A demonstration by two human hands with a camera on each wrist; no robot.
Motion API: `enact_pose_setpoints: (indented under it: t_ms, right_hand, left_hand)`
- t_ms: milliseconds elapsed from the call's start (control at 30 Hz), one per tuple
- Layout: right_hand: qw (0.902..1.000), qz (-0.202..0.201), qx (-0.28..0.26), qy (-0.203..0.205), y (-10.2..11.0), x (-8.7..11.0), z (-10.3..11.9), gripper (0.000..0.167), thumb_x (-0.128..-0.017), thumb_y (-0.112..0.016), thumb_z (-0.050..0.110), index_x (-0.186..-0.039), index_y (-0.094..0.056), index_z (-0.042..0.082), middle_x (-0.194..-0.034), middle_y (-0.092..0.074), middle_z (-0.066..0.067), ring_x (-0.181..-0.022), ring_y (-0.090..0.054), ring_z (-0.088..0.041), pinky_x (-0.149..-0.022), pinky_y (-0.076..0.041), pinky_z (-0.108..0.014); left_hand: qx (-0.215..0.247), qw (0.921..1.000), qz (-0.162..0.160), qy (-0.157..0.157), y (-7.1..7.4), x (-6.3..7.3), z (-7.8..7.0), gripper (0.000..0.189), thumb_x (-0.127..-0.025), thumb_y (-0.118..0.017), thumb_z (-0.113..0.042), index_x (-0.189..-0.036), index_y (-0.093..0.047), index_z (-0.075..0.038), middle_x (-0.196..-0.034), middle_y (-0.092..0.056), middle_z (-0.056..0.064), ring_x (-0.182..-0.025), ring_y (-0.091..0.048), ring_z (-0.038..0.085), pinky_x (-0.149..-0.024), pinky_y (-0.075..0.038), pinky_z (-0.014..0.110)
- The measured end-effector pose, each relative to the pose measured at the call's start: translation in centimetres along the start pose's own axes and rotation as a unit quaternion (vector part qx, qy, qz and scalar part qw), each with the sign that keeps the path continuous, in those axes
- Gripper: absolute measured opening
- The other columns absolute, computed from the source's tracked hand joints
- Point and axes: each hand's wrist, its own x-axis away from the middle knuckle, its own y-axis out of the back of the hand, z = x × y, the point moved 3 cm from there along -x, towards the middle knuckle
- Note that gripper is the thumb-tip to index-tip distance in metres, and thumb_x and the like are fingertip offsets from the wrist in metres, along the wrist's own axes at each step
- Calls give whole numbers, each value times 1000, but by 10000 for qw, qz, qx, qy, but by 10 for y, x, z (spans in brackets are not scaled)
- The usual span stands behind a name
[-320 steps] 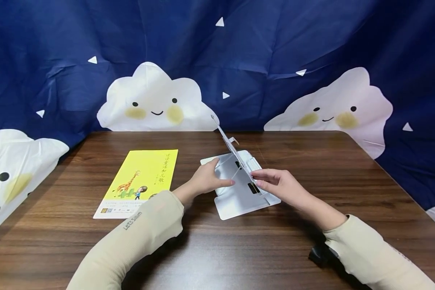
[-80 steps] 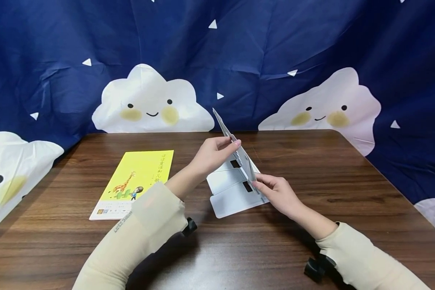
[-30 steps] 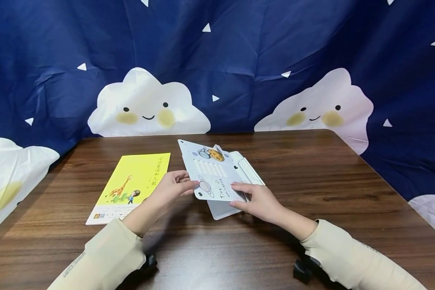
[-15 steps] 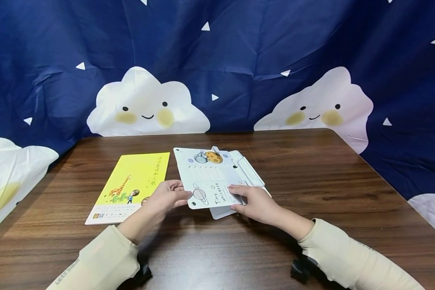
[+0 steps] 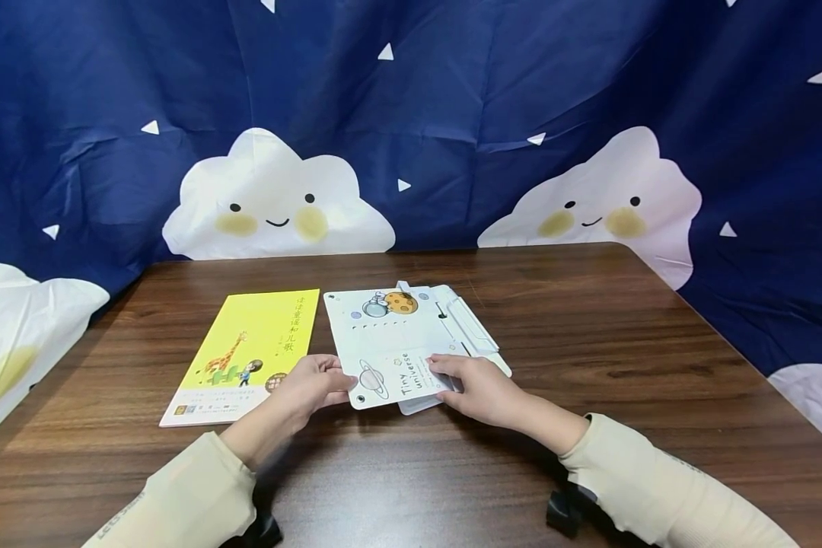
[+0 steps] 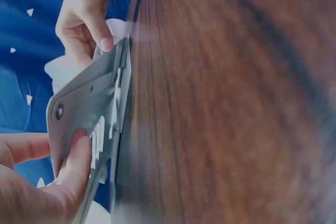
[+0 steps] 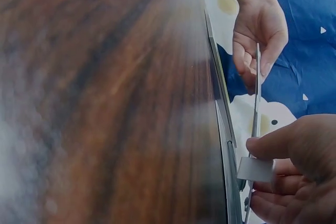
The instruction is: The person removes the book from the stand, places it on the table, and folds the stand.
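A white folding book stand (image 5: 383, 342) lies mid-table, its upper panel printed with an astronaut, a ringed planet and the words "Tiny universe". My left hand (image 5: 311, 387) pinches that panel at its near left corner, thumb on top and fingers beneath. At the panel's near right part, my right hand (image 5: 482, 387) grips it between thumb and fingers. Under the panel, mostly hidden, is the base plate (image 5: 419, 406), with a ledge (image 5: 471, 323) along its right side. The left wrist view shows the panel's underside (image 6: 79, 103) raised off the base at a slant. A small white clip (image 7: 255, 169) sits beside my right fingers.
A yellow book (image 5: 256, 335) with a giraffe on its cover lies just left of the stand and my left hand. The brown wooden table (image 5: 589, 320) ends at the back against a blue curtain (image 5: 445, 91) with smiling clouds.
Over the last second the panel has swung down toward the left and now lies nearly flat, my left hand lowering with it. Earlier it stood steeply upright. My right hand stays near the same spot.
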Motion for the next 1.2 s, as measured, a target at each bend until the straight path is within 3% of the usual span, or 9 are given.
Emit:
enact_pose_setpoints:
  t_ms: [633,900,1033,1200]
  right_hand:
    - [9985,429,-329,111,-2,2,2,39,-74,-66,5,-109,-55,-6,-117,-51,-14,-111,-43,-25,-92,-33,-36]
    - [9986,391,-305,181,-1,1,2,41,-74,-65,9,-111,-54,-6,-116,-52,-14,-109,-44,-25,-91,-34,-36]
    - [9990,199,-346,203,4,1,0,42,-75,-65,12,-112,-54,-5,-113,-54,-14,-107,-47,-24,-90,-36,-36]
    - [9987,-383,-313,93,18,-1,-11,42,-75,-66,14,-112,-54,-4,-112,-54,-15,-106,-47,-25,-89,-37,-37]
  left_hand:
    - [-292,9991,59,306,3,-6,21,4,-76,-52,8,-78,-49,10,-74,-60,12,-70,-59,20,-68,-49,35]
    - [-361,9988,78,316,4,-5,23,6,-76,-52,8,-81,-50,10,-75,-61,13,-69,-59,20,-67,-49,35]
    - [-333,9988,18,362,3,-5,24,5,-76,-52,8,-80,-50,10,-75,-61,13,-69,-59,20,-67,-50,35]
    - [-322,9987,-70,381,3,-6,26,4,-76,-53,9,-74,-50,6,-72,-60,12,-68,-59,20,-64,-50,34]
